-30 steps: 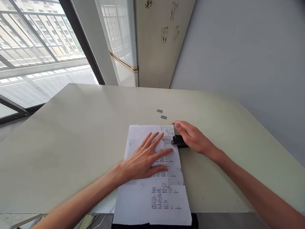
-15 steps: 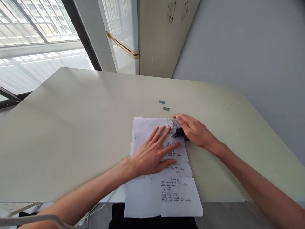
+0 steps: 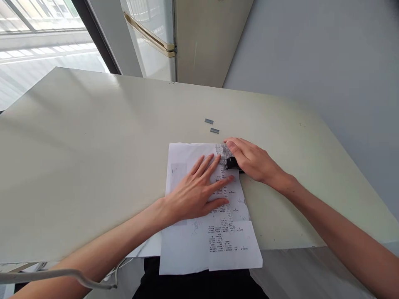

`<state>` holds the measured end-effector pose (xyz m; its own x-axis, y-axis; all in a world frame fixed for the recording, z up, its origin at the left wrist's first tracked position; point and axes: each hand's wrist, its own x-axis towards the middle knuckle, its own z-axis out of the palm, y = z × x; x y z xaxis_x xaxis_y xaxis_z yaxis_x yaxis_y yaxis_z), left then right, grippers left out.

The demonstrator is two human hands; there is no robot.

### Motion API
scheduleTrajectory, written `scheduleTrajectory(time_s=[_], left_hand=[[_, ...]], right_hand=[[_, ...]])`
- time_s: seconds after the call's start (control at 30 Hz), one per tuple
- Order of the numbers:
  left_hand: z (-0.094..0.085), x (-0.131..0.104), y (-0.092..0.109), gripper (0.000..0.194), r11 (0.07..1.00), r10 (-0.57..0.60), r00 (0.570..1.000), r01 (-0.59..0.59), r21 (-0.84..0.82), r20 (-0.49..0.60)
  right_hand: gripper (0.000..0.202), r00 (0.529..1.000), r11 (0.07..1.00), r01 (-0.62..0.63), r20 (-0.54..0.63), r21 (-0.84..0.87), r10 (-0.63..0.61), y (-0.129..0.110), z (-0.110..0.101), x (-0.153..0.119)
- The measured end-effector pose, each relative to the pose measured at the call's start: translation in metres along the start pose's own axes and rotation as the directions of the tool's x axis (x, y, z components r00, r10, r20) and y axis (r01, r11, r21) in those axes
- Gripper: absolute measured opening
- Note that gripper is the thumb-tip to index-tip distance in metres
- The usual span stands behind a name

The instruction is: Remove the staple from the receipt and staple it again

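My left hand (image 3: pixel 198 189) lies flat on printed sheets of paper (image 3: pixel 183 241), fingers spread. At the right edge of the sheets my right hand (image 3: pixel 254 160) is wrapped over a black stapler (image 3: pixel 231 162). The stapler's nose overlaps the print near the upper right of the paper, and most of its body is hidden under my palm. The paper's lower end hangs past the table edge over my lap. Beyond the top of the paper lie two short grey strips of staples (image 3: pixel 215 131).
The pale table (image 3: pixel 109 166) spreads to both sides. A fridge (image 3: pixel 205 45) with a cream handle stands behind it, beside a grey wall (image 3: pixel 327 50). A window is at upper left. A grey cable (image 3: pixel 62 273) crosses the lower left corner.
The view has tipped down slightly, so the table sits higher in the picture. The stapler's nose appears pressed lower on the paper. Both hands keep their places on paper and stapler.
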<state>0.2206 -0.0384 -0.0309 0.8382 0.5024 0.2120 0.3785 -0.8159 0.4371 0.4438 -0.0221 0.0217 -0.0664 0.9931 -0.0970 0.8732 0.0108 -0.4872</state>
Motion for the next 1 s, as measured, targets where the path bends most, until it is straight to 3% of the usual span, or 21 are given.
scheduleTrajectory(time_s=[0.73,1.0], left_hand=[[0.012,0.0,-0.001,0.056,0.998,0.003,0.997,-0.007,-0.059,-0.073],[0.013,0.0,0.0,0.058,0.997,0.0,0.997,-0.006,-0.078,-0.08]], right_hand=[[0.05,1.0,0.995,-0.007,-0.023,-0.098,0.005,-0.006,0.005,0.0],[0.052,0.997,0.979,0.052,-0.048,-0.195,-0.062,-0.004,0.011,0.001]])
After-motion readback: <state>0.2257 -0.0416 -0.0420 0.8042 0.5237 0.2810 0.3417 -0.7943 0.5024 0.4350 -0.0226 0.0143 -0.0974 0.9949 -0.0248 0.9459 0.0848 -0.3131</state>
